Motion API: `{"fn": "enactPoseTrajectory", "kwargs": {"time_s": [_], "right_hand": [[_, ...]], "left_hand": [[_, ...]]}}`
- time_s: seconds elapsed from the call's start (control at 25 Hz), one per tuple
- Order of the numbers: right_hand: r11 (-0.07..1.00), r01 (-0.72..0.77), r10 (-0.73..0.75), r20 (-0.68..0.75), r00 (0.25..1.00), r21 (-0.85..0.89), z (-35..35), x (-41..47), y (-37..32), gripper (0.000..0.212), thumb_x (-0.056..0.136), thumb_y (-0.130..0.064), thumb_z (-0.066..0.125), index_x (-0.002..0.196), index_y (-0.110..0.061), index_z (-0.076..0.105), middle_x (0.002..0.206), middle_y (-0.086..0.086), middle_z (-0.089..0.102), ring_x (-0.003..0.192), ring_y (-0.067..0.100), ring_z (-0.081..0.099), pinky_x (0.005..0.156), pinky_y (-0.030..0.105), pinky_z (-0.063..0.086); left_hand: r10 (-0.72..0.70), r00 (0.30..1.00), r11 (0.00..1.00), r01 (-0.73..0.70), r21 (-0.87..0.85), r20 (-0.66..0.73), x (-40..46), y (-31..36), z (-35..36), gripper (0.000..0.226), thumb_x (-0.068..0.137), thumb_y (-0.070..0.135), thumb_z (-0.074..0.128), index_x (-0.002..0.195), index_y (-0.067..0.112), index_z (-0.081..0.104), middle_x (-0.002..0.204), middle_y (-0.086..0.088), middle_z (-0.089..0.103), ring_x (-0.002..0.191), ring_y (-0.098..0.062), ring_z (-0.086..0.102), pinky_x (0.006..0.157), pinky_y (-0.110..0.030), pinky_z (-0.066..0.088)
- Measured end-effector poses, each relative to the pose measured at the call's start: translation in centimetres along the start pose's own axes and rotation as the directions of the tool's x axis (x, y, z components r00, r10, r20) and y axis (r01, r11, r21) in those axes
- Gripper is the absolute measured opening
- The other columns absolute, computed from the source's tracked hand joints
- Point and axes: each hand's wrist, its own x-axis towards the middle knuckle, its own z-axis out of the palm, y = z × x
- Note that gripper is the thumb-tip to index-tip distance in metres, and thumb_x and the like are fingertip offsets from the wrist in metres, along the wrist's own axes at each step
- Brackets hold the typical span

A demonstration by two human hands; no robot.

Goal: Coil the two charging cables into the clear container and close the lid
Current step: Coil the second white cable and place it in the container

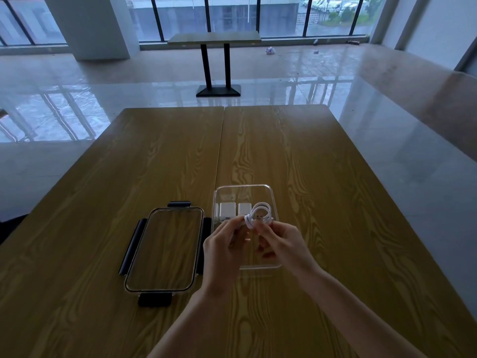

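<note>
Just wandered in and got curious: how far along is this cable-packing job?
Partway. Two white charger blocks already sit in the open clear container. The left hand and right hand both pinch one coiled white cable above it, not yet set down. I can't spot a second cable. The lid lies on the table to the container's left, so closing is left.

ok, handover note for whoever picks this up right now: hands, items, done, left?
Left hand and right hand: both pinch one coiled white cable, held over the clear container.
Container: open on the wooden table, two white charger blocks inside at the far end.
Lid: off, flat on the table left of the container, black latches spread.
Done: this cable looks coiled.
Left: set it in the container; a second cable is not visible, so find it, coil it, then close the lid.
</note>
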Motion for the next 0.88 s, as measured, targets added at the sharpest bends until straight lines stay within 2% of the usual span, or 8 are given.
{"fn": "enactPoseTrajectory", "kwargs": {"time_s": [0.08,0.16,0.24,0.36,0.48,0.56,0.68,0.88], "right_hand": [[0.974,-0.195,0.186,0.084,0.979,0.114,-0.3,0.0,-0.3,0.027,0.08,-0.036,0.058,0.065,-0.013,0.062,0.051,-0.007,0.057,0.05,0.008,0.058,0.056,0.025,0.052],[0.909,-0.35,0.316,0.174,0.933,0.227,-0.5,0.2,-0.5,0.028,0.081,-0.036,0.058,0.067,-0.011,0.059,0.049,-0.007,0.054,0.048,0.007,0.054,0.052,0.022,0.048],[0.854,-0.409,0.362,0.198,0.911,0.32,-0.5,0.4,-0.4,0.029,0.083,-0.034,0.057,0.066,-0.011,0.06,0.048,-0.005,0.05,0.046,0.008,0.05,0.044,0.018,0.044],[0.835,-0.408,0.385,0.139,0.912,0.368,-0.6,0.6,-0.3,0.033,0.085,-0.032,0.053,0.058,-0.015,0.062,0.045,-0.006,0.046,0.047,0.008,0.046,0.044,0.019,0.041],[0.836,-0.407,0.397,0.107,0.912,0.369,-0.8,0.7,-0.3,0.033,0.085,-0.03,0.053,0.057,-0.016,0.061,0.044,-0.006,0.042,0.044,0.007,0.044,0.041,0.018,0.041],[0.82,-0.398,0.401,0.083,0.912,0.411,-0.9,0.8,0.0,0.03,0.087,-0.028,0.051,0.062,-0.014,0.058,0.042,-0.006,0.041,0.04,0.006,0.044,0.038,0.017,0.041],[0.797,-0.358,0.378,0.061,0.924,0.486,-0.8,0.7,0.3,0.029,0.089,-0.025,0.048,0.067,-0.011,0.059,0.038,-0.006,0.043,0.036,0.005,0.045,0.036,0.017,0.041],[0.879,-0.253,0.258,0.043,0.965,0.404,-1.4,0.5,0.5,0.016,0.09,-0.017,0.047,0.082,-0.006,0.056,0.055,0.002,0.047,0.045,0.008,0.049,0.042,0.018,0.046]], "left_hand": [[0.064,0.997,0.998,-0.065,0.02,0.03,0.0,-0.2,-0.3,0.027,0.079,0.023,0.06,0.106,0.025,0.06,0.087,0.016,0.062,0.082,0.01,0.06,0.068,-0.002,0.047],[0.125,0.99,0.988,-0.131,0.08,0.068,0.2,-0.4,-0.7,0.025,0.081,0.025,0.057,0.107,0.024,0.061,0.092,0.013,0.063,0.082,0.011,0.059,0.069,-0.001,0.046],[0.171,0.976,0.97,-0.19,0.15,0.135,0.4,-0.7,-1.1,0.03,0.083,0.036,0.049,0.108,0.023,0.06,0.097,0.006,0.066,0.084,0.004,0.06,0.072,-0.007,0.05],[0.195,0.951,0.955,-0.24,0.172,0.241,0.4,-0.8,-1.2,0.036,0.083,0.039,0.044,0.111,0.022,0.057,0.106,0.002,0.066,0.094,-0.004,0.06,0.079,-0.014,0.051],[0.133,0.961,0.985,-0.155,0.075,0.241,0.9,-0.6,-1.0,0.03,0.082,0.016,0.057,0.111,0.021,0.059,0.104,0.007,0.062,0.094,0.0,0.059,0.078,-0.001,0.044],[0.072,0.961,0.993,-0.093,0.068,0.267,1.4,-0.5,-0.9,0.034,0.08,0.002,0.059,0.111,0.014,0.06,0.102,0.009,0.06,0.091,0.0,0.058,0.077,0.0,0.043],[0.065,0.957,0.993,-0.091,0.08,0.282,1.7,-0.3,-1.0,0.031,0.081,0.002,0.058,0.111,0.011,0.06,0.099,0.011,0.059,0.086,0.007,0.056,0.074,0.001,0.043],[0.067,0.959,0.992,-0.093,0.082,0.275,1.2,-0.3,-0.9,0.032,0.081,0.002,0.058,0.111,0.011,0.06,0.1,0.01,0.059,0.09,0.001,0.058,0.076,0.001,0.043]]}}
